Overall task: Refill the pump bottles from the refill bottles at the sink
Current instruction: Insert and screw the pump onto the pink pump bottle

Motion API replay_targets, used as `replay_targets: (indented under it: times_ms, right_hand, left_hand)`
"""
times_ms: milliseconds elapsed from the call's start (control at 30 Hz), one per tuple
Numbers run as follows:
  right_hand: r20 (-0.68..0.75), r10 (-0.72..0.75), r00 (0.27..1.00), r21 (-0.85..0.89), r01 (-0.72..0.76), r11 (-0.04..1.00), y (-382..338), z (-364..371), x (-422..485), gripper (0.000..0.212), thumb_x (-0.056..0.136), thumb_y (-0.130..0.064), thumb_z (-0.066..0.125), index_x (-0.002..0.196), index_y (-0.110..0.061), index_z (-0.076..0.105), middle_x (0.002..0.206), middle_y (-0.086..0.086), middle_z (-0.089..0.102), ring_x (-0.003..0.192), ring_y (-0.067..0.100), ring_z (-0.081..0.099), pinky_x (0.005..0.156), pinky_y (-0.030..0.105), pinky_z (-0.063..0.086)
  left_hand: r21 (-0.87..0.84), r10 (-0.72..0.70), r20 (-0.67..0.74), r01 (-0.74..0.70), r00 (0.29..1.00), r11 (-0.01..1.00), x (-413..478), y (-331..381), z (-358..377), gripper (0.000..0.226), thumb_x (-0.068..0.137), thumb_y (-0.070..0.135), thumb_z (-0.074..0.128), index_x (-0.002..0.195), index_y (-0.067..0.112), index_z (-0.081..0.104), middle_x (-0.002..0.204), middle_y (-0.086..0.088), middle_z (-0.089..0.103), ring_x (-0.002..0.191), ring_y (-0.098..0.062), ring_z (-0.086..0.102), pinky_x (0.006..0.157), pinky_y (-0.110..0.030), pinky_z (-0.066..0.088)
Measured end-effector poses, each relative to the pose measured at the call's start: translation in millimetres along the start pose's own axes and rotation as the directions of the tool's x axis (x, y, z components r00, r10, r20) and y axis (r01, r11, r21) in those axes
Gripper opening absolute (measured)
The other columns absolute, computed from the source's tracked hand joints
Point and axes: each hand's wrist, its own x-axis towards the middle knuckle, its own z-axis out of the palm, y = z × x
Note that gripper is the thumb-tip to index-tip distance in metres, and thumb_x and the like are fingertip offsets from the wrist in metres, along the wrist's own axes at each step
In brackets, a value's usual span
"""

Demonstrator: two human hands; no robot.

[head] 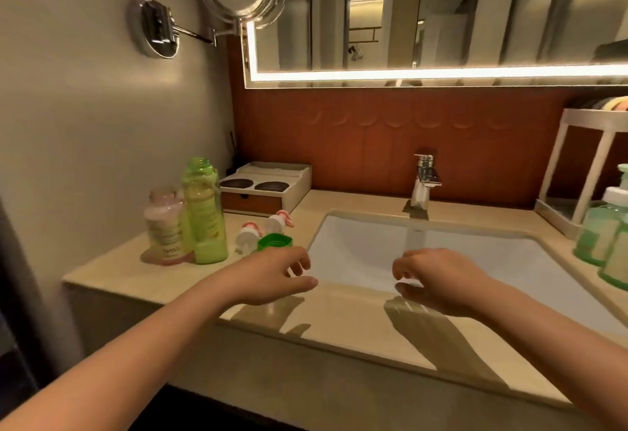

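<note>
The left hand and right hand hover apart over the sink, empty, with fingers loosely curled. On the worktop, the uncapped green bottle and the pink bottle stand at ten o'clock, and the pump bottles at three o'clock.

Low on the label of the pink bottle, at the left of the frame, stand blurred capitals, roughly "PING". The print on the green bottle beside it is unreadable.

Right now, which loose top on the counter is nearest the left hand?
The green cap, just behind the left hand. It is the only green one; the two white pump heads lie further back, toward the bottles.
</note>
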Motion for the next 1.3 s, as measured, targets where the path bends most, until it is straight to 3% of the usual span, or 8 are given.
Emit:
replay_targets:
  times_ms: [300, 467, 633, 700, 800, 867, 1133, 1300]
  right_hand:
    - [0.01, -0.089, 0.996, 0.045, 0.089, 0.995, -58, 16, 59, 0.024, 0.094, -0.036, 0.047, 0.113, -0.024, 0.056, 0.114, -0.006, 0.059, 0.098, 0.009, 0.054, 0.073, 0.016, 0.036]
    - [0.04, -0.094, 0.995, 0.055, 0.092, 0.994, -86, 19, 95, 0.026, 0.094, -0.035, 0.047, 0.115, -0.022, 0.056, 0.114, -0.003, 0.059, 0.099, 0.012, 0.055, 0.081, 0.021, 0.047]
    - [0.049, -0.04, 0.998, 0.138, 0.033, 0.99, -102, 14, 138, 0.026, 0.092, -0.036, 0.051, 0.111, -0.02, 0.06, 0.105, -0.001, 0.061, 0.084, 0.012, 0.054, 0.068, 0.019, 0.042]
    - [0.053, -0.011, 0.999, 0.191, 0.001, 0.982, -105, 12, 155, 0.026, 0.092, -0.038, 0.053, 0.108, -0.019, 0.06, 0.099, -0.002, 0.061, 0.081, 0.011, 0.054, 0.065, 0.018, 0.041]
    - [0.053, 0.007, 0.999, 0.273, -0.021, 0.962, -111, 9, 182, 0.027, 0.09, -0.039, 0.054, 0.106, -0.018, 0.06, 0.101, 0.0, 0.063, 0.08, 0.012, 0.055, 0.062, 0.017, 0.042]
    - [0.053, 0.032, 0.998, 0.357, -0.049, 0.933, -116, 6, 196, 0.029, 0.09, -0.038, 0.055, 0.109, -0.016, 0.06, 0.106, 0.0, 0.062, 0.083, 0.012, 0.055, 0.062, 0.017, 0.044]
    - [0.134, 0.102, 0.986, 0.375, -0.146, 0.916, -141, 14, 242, 0.037, 0.09, -0.042, 0.054, 0.112, -0.013, 0.056, 0.101, 0.004, 0.061, 0.082, 0.015, 0.054, 0.065, 0.023, 0.047]
    - [0.24, 0.13, 0.962, 0.291, -0.198, 0.936, -154, 27, 266, 0.039, 0.087, -0.046, 0.055, 0.106, -0.012, 0.059, 0.089, 0.002, 0.061, 0.084, 0.02, 0.056, 0.073, 0.031, 0.048]
  left_hand:
    - [-0.115, -0.28, -0.284, 0.258, 0.917, 0.959, -35, -100, -15, 0.043, 0.085, 0.042, 0.06, 0.122, 0.02, 0.052, 0.12, 0.004, 0.056, 0.099, -0.01, 0.054, 0.085, -0.028, 0.048]
    - [-0.326, -0.444, -0.47, 0.318, 0.763, 0.89, -36, -154, -26, 0.058, 0.074, 0.03, 0.076, 0.121, 0.012, 0.048, 0.123, -0.006, 0.051, 0.1, -0.015, 0.05, 0.086, -0.03, 0.043]
    - [-0.55, -0.567, -0.59, 0.228, 0.575, 0.804, -22, -192, -32, 0.08, 0.07, 0.018, 0.08, 0.133, 0.011, 0.031, 0.138, -0.011, 0.031, 0.124, -0.026, 0.039, 0.104, -0.037, 0.032]
    - [-0.62, -0.583, -0.572, 0.162, 0.577, 0.768, -13, -199, -35, 0.09, 0.07, 0.018, 0.08, 0.139, 0.014, 0.022, 0.144, -0.01, 0.028, 0.13, -0.025, 0.034, 0.099, -0.034, 0.038]
    - [-0.744, -0.597, -0.494, 0.049, 0.632, 0.666, -1, -204, -42, 0.095, 0.073, 0.01, 0.076, 0.144, 0.019, 0.013, 0.146, -0.009, 0.028, 0.13, -0.026, 0.035, 0.057, -0.019, 0.048]
    - [-0.801, -0.592, -0.448, -0.007, 0.67, 0.598, 5, -209, -44, 0.093, 0.074, 0.011, 0.075, 0.143, 0.024, 0.014, 0.144, -0.008, 0.033, 0.123, -0.029, 0.042, 0.044, -0.023, 0.05]
    - [-0.798, -0.583, -0.512, -0.099, 0.63, 0.594, 28, -229, -41, 0.075, 0.067, 0.014, 0.08, 0.127, 0.025, 0.037, 0.12, -0.001, 0.051, 0.109, -0.025, 0.051, 0.06, -0.027, 0.044]
    - [-0.771, -0.572, -0.547, -0.101, 0.611, 0.629, 29, -236, -38, 0.048, 0.066, 0.012, 0.081, 0.101, 0.027, 0.052, 0.098, 0.004, 0.064, 0.091, -0.02, 0.061, 0.056, -0.023, 0.045]
